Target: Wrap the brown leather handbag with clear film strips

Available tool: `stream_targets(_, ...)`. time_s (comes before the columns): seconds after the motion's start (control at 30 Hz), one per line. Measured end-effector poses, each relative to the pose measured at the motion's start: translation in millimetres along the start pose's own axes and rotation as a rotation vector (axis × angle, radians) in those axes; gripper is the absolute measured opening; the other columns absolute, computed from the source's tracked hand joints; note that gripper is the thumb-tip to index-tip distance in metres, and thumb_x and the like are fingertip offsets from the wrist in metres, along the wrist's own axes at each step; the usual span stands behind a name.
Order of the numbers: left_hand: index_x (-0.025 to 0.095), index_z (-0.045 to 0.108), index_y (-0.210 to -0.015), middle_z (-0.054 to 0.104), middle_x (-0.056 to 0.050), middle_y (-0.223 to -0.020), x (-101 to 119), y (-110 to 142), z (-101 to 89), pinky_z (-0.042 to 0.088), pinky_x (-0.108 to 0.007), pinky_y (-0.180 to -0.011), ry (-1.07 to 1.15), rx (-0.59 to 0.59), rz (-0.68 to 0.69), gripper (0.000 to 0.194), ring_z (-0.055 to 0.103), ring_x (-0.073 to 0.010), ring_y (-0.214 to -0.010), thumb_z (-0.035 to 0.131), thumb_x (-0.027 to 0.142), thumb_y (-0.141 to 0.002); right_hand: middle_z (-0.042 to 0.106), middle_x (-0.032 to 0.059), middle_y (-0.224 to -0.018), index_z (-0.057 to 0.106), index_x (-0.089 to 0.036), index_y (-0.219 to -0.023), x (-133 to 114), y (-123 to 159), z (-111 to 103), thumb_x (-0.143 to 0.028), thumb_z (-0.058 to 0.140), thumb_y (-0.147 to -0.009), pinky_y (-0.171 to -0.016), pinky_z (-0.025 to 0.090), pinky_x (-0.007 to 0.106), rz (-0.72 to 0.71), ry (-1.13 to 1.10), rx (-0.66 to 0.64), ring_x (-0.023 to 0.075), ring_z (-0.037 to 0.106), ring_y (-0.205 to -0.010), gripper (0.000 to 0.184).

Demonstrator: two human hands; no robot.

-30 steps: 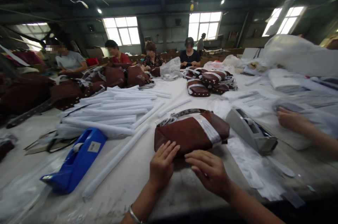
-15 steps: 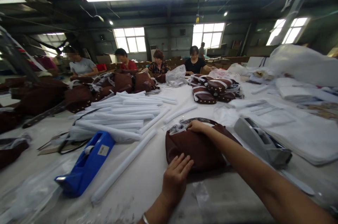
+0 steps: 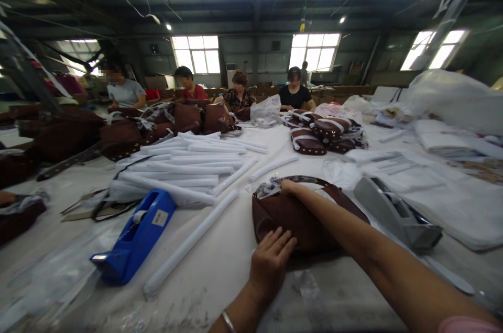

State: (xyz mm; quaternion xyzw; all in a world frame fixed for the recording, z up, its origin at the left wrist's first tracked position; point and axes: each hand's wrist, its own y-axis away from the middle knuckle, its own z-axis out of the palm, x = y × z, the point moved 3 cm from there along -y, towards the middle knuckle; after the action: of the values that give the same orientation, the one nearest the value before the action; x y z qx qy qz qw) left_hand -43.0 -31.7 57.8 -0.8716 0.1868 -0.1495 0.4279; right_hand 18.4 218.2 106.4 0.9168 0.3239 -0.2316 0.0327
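Note:
A brown leather bag (image 3: pixel 285 216) lies on the white table (image 3: pixel 220 265) right in front of me. My left hand (image 3: pixel 270 263) rests flat on its near edge, fingers stretched out. My right hand (image 3: pixel 290 186) reaches over the bag to its far top edge, where the strap and some white wrapping paper (image 3: pixel 269 187) sit. Its fingers curl at that edge; what they grip is hidden.
A blue tape dispenser (image 3: pixel 133 241) stands at the left, a grey one (image 3: pixel 396 212) at the right. White paper rolls (image 3: pixel 184 168) lie beyond, one long roll (image 3: pixel 192 241) nearer. More brown bags (image 3: pixel 314 134) are piled farther back. Several people sit at the far end.
My right hand left the bag's near edge and stretched across to its far top edge. The view shifted slightly; my left hand stays flat on the near edge.

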Motion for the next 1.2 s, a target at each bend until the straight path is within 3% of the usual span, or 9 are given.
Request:
stream_targets(0.23, 0.026, 0.067, -0.121, 0.070, 0.004, -0.125, 0, -1, -1.7, 0.059, -0.037, -0.096, 0.016, 0.009, -0.012, 0.043, 0.066, -0.0187, -0.116, 0.042, 0.005, -0.092, 0.065, 0.0059, -0.114, 0.064, -0.015, -0.114, 8, 9, -4, -0.039, 0.062, -0.095, -0.083, 0.058, 0.039, 0.119, -0.347, -0.196, 0.0217, 0.065, -0.097, 0.031)
stream_targets(0.4, 0.025, 0.067, -0.121, 0.070, 0.003, -0.126, -1, 0, 0.4, 0.059, -0.038, -0.097, 0.008, -0.012, -0.010, 0.041, 0.065, -0.0198, -0.117, 0.045, 0.006, -0.092, 0.072, 0.0038, -0.083, 0.064, -0.016, -0.089, 1, 19, -7, -0.041, 0.081, -0.076, -0.073, 0.056, 0.029, 0.124, -0.648, -0.173, 0.0168, 0.068, -0.078, 0.033)
stream_targets(0.5, 0.025, 0.066, -0.123, 0.069, 0.002, -0.127, -2, 1, 0.9, 0.059, -0.039, -0.097, 0.014, -0.036, -0.012, 0.043, 0.065, -0.0202, -0.118, 0.045, 0.004, -0.091, 0.073, 0.0022, -0.090, 0.062, -0.020, -0.106, -7, 31, -13, -0.043, 0.084, -0.069, -0.075, 0.056, 0.028, 0.080, -0.800, -0.073, 0.0165, 0.069, -0.083, 0.050)
stream_targets(0.67, 0.024, 0.065, -0.125, 0.069, 0.001, -0.128, -2, 1, -1.1, 0.058, -0.040, -0.099, 0.026, -0.062, -0.013, 0.047, 0.063, -0.0204, -0.121, 0.043, 0.002, -0.089, 0.072, 0.0035, -0.101, 0.051, -0.022, -0.138, -19, 65, -28, -0.036, 0.079, -0.069, -0.071, 0.056, 0.029, 0.013, -0.947, 0.021, 0.0169, 0.068, -0.083, 0.076)
stream_targets(0.73, 0.023, 0.065, -0.124, 0.069, 0.000, -0.128, -1, 0, -1.8, 0.057, -0.040, -0.100, 0.028, -0.070, -0.015, 0.047, 0.063, -0.0203, -0.121, 0.043, 0.001, -0.089, 0.072, 0.0051, -0.108, 0.054, -0.024, -0.139, -24, 80, -31, -0.029, 0.077, -0.069, -0.075, 0.057, 0.032, -0.053, -0.928, 0.019, 0.0190, 0.069, -0.087, 0.074)
stream_targets(0.83, 0.023, 0.065, -0.124, 0.069, 0.000, -0.128, -1, 0, -2.5, 0.056, -0.039, -0.102, 0.023, -0.076, -0.017, 0.046, 0.062, -0.0196, -0.122, 0.043, 0.002, -0.090, 0.075, 0.0054, -0.103, 0.075, -0.022, -0.110, -28, 104, -32, -0.025, 0.071, -0.074, -0.090, 0.056, 0.037, -0.179, -0.736, 0.035, 0.0229, 0.070, -0.096, 0.036)
stream_targets(0.9, 0.023, 0.064, -0.126, 0.069, -0.001, -0.128, 0, -1, -2.9, 0.055, -0.039, -0.103, 0.019, -0.086, -0.011, 0.044, 0.062, -0.0193, -0.123, 0.045, 0.004, -0.091, 0.077, 0.0051, -0.097, 0.079, -0.023, -0.094, -30, 119, -31, -0.020, 0.065, -0.078, -0.095, 0.055, 0.039, -0.271, -0.594, 0.066, 0.0236, 0.070, -0.098, 0.022)
stream_targets(1.07, 0.022, 0.065, -0.125, 0.069, -0.003, -0.128, 0, -3, -5.1, 0.054, -0.037, -0.103, 0.015, -0.087, -0.004, 0.039, 0.062, -0.0196, -0.123, 0.047, 0.007, -0.093, 0.073, 0.0060, -0.115, 0.076, -0.025, -0.099, -36, 146, -27, -0.008, 0.056, -0.081, -0.102, 0.052, 0.042, -0.485, -0.406, 0.186, 0.0221, 0.065, -0.114, 0.031)
stream_targets(1.2, 0.023, 0.064, -0.125, 0.069, -0.004, -0.128, 0, -2, -5.0, 0.053, -0.039, -0.104, 0.017, -0.105, -0.019, 0.041, 0.062, -0.0201, -0.123, 0.048, 0.006, -0.092, 0.074, 0.0047, -0.112, 0.072, -0.025, -0.101, -40, 150, -26, -0.007, 0.059, -0.083, -0.109, 0.047, 0.047, -0.581, -0.327, 0.246, 0.0209, 0.069, -0.107, 0.028)
